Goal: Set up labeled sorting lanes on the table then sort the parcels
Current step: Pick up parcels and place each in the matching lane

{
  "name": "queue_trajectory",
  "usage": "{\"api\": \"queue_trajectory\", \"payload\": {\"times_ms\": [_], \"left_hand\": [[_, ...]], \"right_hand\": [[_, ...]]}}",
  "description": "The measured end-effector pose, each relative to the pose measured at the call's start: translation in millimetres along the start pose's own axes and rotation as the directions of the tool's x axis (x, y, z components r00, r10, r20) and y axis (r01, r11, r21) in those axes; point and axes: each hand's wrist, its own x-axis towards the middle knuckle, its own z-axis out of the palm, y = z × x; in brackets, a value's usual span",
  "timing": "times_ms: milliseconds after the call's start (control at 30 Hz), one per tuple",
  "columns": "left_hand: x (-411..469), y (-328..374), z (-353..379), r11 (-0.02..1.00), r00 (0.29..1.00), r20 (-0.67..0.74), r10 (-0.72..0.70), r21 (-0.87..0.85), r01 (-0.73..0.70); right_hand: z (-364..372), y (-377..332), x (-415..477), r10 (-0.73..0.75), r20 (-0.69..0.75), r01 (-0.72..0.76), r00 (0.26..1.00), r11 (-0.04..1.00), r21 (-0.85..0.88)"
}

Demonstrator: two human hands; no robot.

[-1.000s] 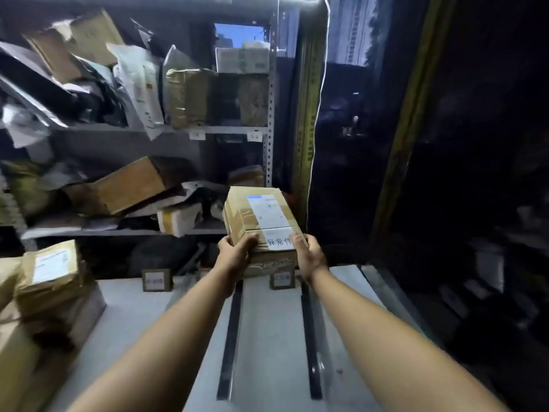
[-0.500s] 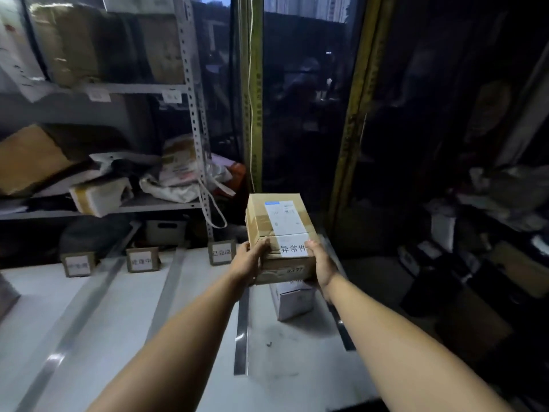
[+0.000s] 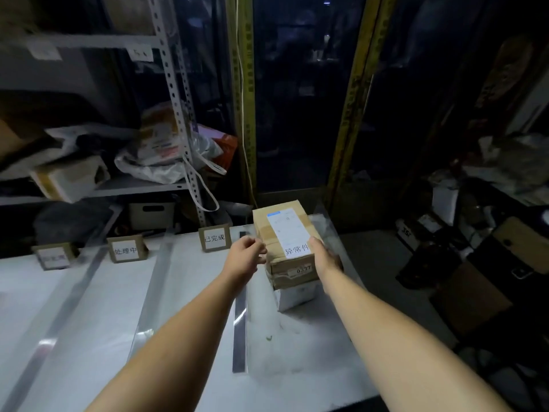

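A brown cardboard parcel [image 3: 286, 233] with a white shipping label on top sits on a smaller white box [image 3: 297, 295] in the rightmost lane of the pale grey table [image 3: 89, 307]; how much of the white box lies under it cannot be seen. The right hand [image 3: 322, 255] is pressed flat against the parcel's right side, its fingers mostly hidden behind the carton. The left hand [image 3: 245, 254] is loosely curled at the parcel's left edge, fingertips just at the cardboard; whether they touch it cannot be told. A dark tape strip [image 3: 240, 310] marks the lane's left border, with paler shiny strips further left.

Three small cardboard sign stands line the table's far edge: one labelled 已完成 [image 3: 214, 237], one labelled 处理中 [image 3: 126, 249], and a blurred one [image 3: 53, 258] whose text is unreadable. The lanes in front of them hold nothing visible.

Behind, a grey perforated metal shelf rack [image 3: 175, 93] holds a white plastic bag [image 3: 166, 153] stuffed with printed packets and a tilted pale box [image 3: 68, 179]; its left part is blurred. A small beige bin [image 3: 151, 215] stands under the shelf, contents not visible. The right side of the room is too dark to make out beyond heaped cartons.
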Motion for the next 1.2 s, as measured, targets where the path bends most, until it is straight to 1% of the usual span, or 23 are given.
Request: {"api": "queue_trajectory", "payload": {"times_ms": [67,133,200,267,333,367,433,533,667,733,800,933,967,1000,1033,1100,1200], "left_hand": [[-5.4,5.5,2.0,1.0,1.0,0.009,0.01,-0.005,-0.01],[-13.5,14.7,4.5,0.999,0.999,0.01,0.033,-0.019,-0.033],[-24.8,24.6,5.5,0.998,0.998,-0.01,0.06,-0.031,-0.06],[-36.8,31.6,2.2,0.995,0.995,-0.047,0.092,-0.039,-0.094],[-51.2,38.2,-8.1,0.991,0.987,-0.101,0.123,-0.042,-0.128],[-57.8,40.6,-16.6,0.99,0.982,-0.136,0.133,-0.034,-0.139],[-71.1,43.5,-39.5,0.989,0.971,-0.194,0.143,-0.015,-0.149],[-90.2,47.1,-85.4,0.987,0.947,-0.286,0.148,-0.011,-0.158],[-120.4,45.6,-164.2,0.983,0.881,-0.446,0.158,-0.013,-0.183],[-140.9,38.5,-211.5,0.984,0.846,-0.513,0.146,-0.015,-0.178],[-167.5,29.3,-262.7,0.986,0.799,-0.587,0.13,-0.006,-0.165],[-224.8,0.2,-378.7,0.993,0.662,-0.744,0.088,0.009,-0.122],[-235.3,-4.5,-402.1,0.992,0.642,-0.764,0.073,-0.011,-0.125],[-245.2,-7.3,-423.0,0.992,0.623,-0.78,0.058,-0.026,-0.124],[-258.3,-11.7,-451.7,0.992,0.589,-0.806,0.058,-0.019,-0.124],[-280.8,-17.9,-497.8,0.994,0.543,-0.837,0.063,0.002,-0.112],[-310.4,-29.4,-556.7,0.997,0.45,-0.891,0.06,0.031,-0.071]], "right_hand": [[-2.6,-2.6,-2.8,0.002,-0.01,-0.003,1.0,0.996,-0.091],[-6.7,-5.6,-7.4,-0.037,-0.06,0.026,0.998,0.985,-0.17],[-13.1,-13.5,-22.5,-0.158,-0.111,0.119,0.981,0.948,-0.294],[-16.9,-25.5,-42.3,-0.343,-0.113,0.261,0.932,0.856,-0.447],[-10.8,-40.3,-57.3,-0.495,-0.046,0.399,0.868,0.748,-0.53],[-2.5,-49.7,-65.8,-0.538,0.003,0.455,0.843,0.709,-0.538],[23.4,-67.8,-88.8,-0.592,0.117,0.563,0.798,0.661,-0.497],[76.0,-84.3,-132.8,-0.62,0.269,0.674,0.737,0.647,-0.357],[158.9,-89.3,-193.3,-0.594,0.486,0.75,0.641,0.62,-0.23],[205.3,-88.0,-225.6,-0.579,0.579,0.782,0.575,0.597,-0.179],[256.2,-86.1,-260.8,-0.577,0.642,0.814,0.505,0.566,-0.131],[364.7,-78.1,-343.1,-0.534,0.778,0.863,0.331,0.505,-0.02],[385.3,-75.9,-357.9,-0.527,0.794,0.868,0.302,0.497,0.0],[403.9,-74.1,-371.0,-0.517,0.809,0.872,0.28,0.489,0.01],[430.1,-70.8,-390.2,-0.509,0.824,0.876,0.25,0.482,0.031],[474.6,-65.4,-418.2,-0.483,0.847,0.873,0.223,0.486,0.048],[535.0,-58.4,-456.1,-0.465,0.86,0.861,0.212,0.505,0.06]]}}
